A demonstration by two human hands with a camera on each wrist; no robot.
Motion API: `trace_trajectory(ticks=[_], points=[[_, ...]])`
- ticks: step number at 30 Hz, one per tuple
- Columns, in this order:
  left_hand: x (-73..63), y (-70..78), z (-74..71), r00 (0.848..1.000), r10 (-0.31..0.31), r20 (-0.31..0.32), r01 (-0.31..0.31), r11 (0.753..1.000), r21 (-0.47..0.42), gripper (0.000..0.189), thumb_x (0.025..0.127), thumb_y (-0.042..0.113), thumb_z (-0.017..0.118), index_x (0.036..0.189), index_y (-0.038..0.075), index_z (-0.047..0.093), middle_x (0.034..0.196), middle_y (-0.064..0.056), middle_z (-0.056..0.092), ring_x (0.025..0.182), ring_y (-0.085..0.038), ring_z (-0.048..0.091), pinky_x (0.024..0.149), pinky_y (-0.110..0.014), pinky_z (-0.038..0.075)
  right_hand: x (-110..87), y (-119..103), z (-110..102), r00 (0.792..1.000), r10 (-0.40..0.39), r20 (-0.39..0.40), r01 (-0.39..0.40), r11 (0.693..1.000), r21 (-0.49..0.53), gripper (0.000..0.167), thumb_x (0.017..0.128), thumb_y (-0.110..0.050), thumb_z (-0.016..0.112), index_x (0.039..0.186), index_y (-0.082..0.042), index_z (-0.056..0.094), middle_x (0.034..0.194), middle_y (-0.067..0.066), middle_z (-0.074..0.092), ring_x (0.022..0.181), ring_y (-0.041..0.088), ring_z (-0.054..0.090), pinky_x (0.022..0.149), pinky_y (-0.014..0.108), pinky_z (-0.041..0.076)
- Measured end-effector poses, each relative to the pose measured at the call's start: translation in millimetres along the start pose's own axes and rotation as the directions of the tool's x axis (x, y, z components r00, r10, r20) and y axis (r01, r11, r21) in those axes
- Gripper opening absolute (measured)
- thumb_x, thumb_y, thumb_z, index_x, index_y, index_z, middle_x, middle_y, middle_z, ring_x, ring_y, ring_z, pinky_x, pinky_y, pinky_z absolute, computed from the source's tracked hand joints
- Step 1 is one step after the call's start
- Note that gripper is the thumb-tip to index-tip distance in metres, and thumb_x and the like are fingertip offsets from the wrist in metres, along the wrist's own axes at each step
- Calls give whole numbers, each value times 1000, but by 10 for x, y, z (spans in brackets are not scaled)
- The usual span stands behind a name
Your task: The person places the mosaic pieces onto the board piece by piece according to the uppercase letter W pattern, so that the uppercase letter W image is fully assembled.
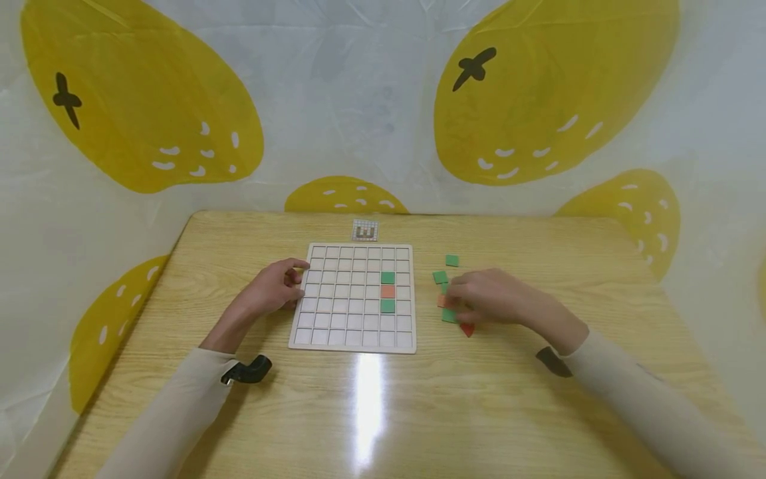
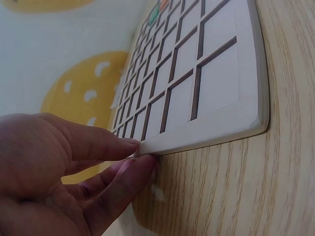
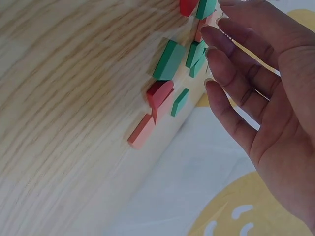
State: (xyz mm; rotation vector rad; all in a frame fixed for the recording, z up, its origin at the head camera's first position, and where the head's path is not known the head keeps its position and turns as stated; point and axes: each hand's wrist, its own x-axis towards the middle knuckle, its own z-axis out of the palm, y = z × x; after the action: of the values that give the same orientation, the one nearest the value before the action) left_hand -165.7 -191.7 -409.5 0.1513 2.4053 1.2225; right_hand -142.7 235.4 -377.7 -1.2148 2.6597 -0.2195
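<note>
A pale square grid board point(image 1: 339, 306) lies on the table, with two green square tiles point(image 1: 387, 278) and an orange square tile point(image 1: 387, 291) between them in one column. My left hand point(image 1: 274, 287) rests at the board's left edge; in the left wrist view its fingertips point(image 2: 129, 142) meet the rim of the board point(image 2: 197, 142). Over the loose tiles to the right of the board is my right hand point(image 1: 487, 296), fingers loosely bent. From the right wrist view, no tile shows between its fingers point(image 3: 229, 73). Beneath it, several tiles are partly hidden.
A small pattern card point(image 1: 365, 230) lies behind the board. Loose green tiles point(image 1: 452, 260) and a red piece point(image 1: 467, 329) surround the right hand. More green, red and pink pieces point(image 3: 141, 132) appear in the right wrist view. A fruit-printed cloth point(image 1: 359, 100) hangs behind the table.
</note>
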Motion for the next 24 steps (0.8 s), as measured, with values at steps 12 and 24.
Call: trace_trajectory(ticks=[12,24], points=[[-6,3,3,1000,-1,-2,1,1000,-6,57,94,-6,62,148,-2,45,109,-18,49,90,-25,53,70,-33,55,-180,33,8,995,-96,22,96,995,-16,17,80,-26,86,88,-25,71,84,-15,62,76,4,50,60,23,44],[2,-3,9,1000,-2,-3,2,1000,-2,57,93,-7,63,147,-3,45,108,-18,49,90,-25,53,70,-34,55,-196,8,96,986,-164,7,164,986,-9,23,80,-11,83,82,-26,65,82,-13,58,70,0,46,58,19,40]])
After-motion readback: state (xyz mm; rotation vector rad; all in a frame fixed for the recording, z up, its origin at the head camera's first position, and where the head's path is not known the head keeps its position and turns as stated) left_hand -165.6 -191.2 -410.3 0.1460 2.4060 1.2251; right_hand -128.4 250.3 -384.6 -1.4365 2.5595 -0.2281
